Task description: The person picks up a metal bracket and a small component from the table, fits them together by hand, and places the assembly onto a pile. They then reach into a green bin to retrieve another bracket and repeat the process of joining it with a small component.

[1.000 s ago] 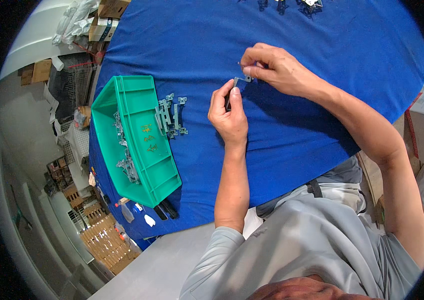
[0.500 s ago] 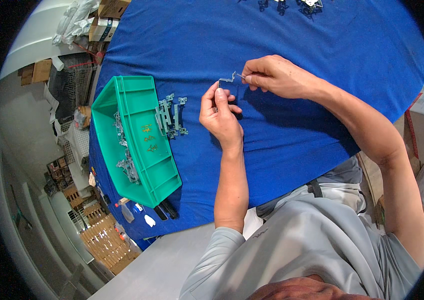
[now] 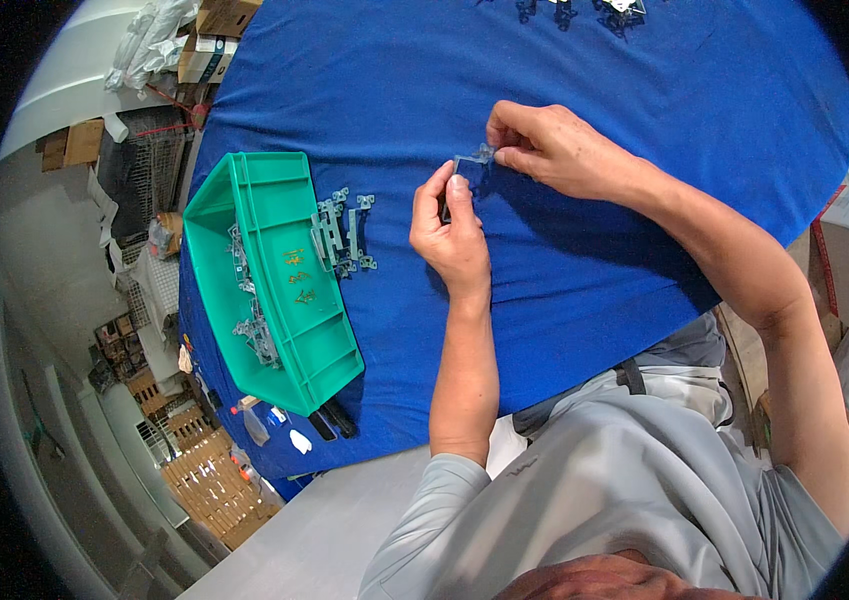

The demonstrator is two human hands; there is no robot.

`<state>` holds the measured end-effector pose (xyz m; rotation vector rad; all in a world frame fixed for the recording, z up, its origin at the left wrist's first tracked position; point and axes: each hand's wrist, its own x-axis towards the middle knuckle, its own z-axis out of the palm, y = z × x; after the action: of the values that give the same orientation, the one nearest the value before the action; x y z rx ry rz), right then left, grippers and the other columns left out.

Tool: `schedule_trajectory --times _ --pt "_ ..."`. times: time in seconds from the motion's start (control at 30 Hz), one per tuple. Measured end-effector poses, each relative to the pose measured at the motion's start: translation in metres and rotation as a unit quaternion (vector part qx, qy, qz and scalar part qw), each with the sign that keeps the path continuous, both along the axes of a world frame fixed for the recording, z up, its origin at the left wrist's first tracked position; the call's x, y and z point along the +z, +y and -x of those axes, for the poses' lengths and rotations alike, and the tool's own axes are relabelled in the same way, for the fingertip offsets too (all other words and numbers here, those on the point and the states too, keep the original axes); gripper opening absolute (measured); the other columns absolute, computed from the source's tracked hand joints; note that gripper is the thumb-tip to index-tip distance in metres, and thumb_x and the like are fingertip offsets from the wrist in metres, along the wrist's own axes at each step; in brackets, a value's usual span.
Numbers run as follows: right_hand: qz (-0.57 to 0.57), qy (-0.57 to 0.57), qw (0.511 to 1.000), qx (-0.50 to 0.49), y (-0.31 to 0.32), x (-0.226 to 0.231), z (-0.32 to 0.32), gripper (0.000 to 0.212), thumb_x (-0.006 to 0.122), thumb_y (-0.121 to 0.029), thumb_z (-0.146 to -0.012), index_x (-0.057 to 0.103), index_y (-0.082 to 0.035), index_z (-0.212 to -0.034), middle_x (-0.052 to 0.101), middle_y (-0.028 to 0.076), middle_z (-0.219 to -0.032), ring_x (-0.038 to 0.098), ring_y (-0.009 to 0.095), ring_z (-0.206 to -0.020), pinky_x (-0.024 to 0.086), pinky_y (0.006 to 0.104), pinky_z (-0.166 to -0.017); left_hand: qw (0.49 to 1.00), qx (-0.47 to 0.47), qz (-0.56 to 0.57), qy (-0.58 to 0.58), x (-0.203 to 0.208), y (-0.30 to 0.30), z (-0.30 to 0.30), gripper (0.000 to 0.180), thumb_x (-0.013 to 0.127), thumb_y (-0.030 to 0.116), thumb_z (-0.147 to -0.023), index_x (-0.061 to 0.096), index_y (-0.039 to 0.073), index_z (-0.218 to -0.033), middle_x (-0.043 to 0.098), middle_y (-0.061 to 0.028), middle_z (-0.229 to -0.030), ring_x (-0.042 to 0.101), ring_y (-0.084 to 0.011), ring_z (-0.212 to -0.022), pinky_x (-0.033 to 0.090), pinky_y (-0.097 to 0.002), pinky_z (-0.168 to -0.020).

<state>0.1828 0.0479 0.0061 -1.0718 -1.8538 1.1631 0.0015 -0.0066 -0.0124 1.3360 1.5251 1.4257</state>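
Since the frame half a second earlier, the left hand (image 3: pixel 452 238) has shifted slightly to the right, its spread fingers have curled in, and the thin, silvery metal bracket (image 3: pixel 471 158) has come over to the right hand (image 3: pixel 559 150). Bent into a step and looking bluish-grey in the light, the bracket sits a little above the middle of the frame, its smaller, more intricate end pointing right. The left hand is closed narrowly, thumb against fingers, gripping the bracket's lower left part, where a dark strip shows between the fingers. The right hand has thumb and forefinger nearly together at the bracket's right end; whether they pinch a small piece there cannot be told. Left of the hands, several similar grey metal brackets (image 3: pixel 352 235) lie on the blue cloth-covered table (image 3: pixel 394 90), just beside a green ribbed plastic bin (image 3: pixel 329 345) holding more metal parts (image 3: pixel 257 335).
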Motion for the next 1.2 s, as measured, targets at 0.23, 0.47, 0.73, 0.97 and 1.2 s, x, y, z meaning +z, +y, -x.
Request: schedule_trajectory --times 0.23,0.47,0.73,0.97,1.2 --pt "-0.007 -0.014 1.0 0.018 0.001 0.003 0.0 0.02 0.064 -0.017 -0.09 0.06 0.0 -0.099 0.068 0.02 -0.085 0.067 0.037 -0.08 0.051 0.0443 -0.069 0.988 -0.017 -0.043 0.15 -0.008 0.003 0.006 0.018 0.063 0.009 -0.095 0.068 -0.001 -0.109 0.064 -0.0028 -0.079 0.051 -0.0027 -0.059 0.039 -0.018 -0.047" --pt "-0.19 0.034 0.977 -0.093 0.003 -0.013 0.007 0.021 0.059 -0.019 -0.094 0.06 0.0 -0.101 0.067 0.015 -0.082 0.065 0.031 -0.073 0.051 0.0407 -0.067 0.987 -0.035 -0.058 0.147 -0.009 0.002 0.003 0.017 0.061 0.008 -0.096 0.069 -0.001 -0.109 0.063 -0.0024 -0.079 0.051 -0.0033 -0.058 0.039 -0.0184 -0.046" --pt "0.061 0.064 0.995 0.044 -0.001 0.001 0.004 0.021 0.056 -0.018 -0.099 0.061 0.001 -0.095 0.064 0.007 -0.074 0.059 0.012 -0.065 0.049 0.0295 -0.059 0.997 0.012 0.016 -0.071 0.005 0.002 -0.002 0.02 0.057 0.009 -0.098 0.062 -0.005 -0.113 0.065 -0.009 -0.084 0.062 -0.0111 -0.065 0.05 -0.0204 -0.043" --pt "0.035 0.034 0.998 0.038 -0.002 0.003 0.001 0.021 0.057 -0.018 -0.098 0.06 0.003 -0.093 0.064 0.01 -0.071 0.06 0.015 -0.063 0.049 0.0316 -0.058 0.999 0.01 0.014 -0.052 0.004 0.002 -0.005 0.02 0.059 0.008 -0.098 0.063 -0.005 -0.111 0.065 -0.0088 -0.083 0.061 -0.0102 -0.064 0.049 -0.0197 -0.043" --pt "0.014 0.008 1.0 -0.005 0.0 0.0 0.001 0.019 0.063 -0.014 -0.09 0.062 0.002 -0.1 0.067 0.02 -0.08 0.068 0.036 -0.078 0.051 0.0442 -0.069 0.999 0.002 -0.026 0.036 -0.008 0.003 0.004 0.019 0.062 0.01 -0.096 0.067 -0.002 -0.111 0.066 -0.006 -0.082 0.055 -0.0044 -0.061 0.04 -0.0171 -0.044"
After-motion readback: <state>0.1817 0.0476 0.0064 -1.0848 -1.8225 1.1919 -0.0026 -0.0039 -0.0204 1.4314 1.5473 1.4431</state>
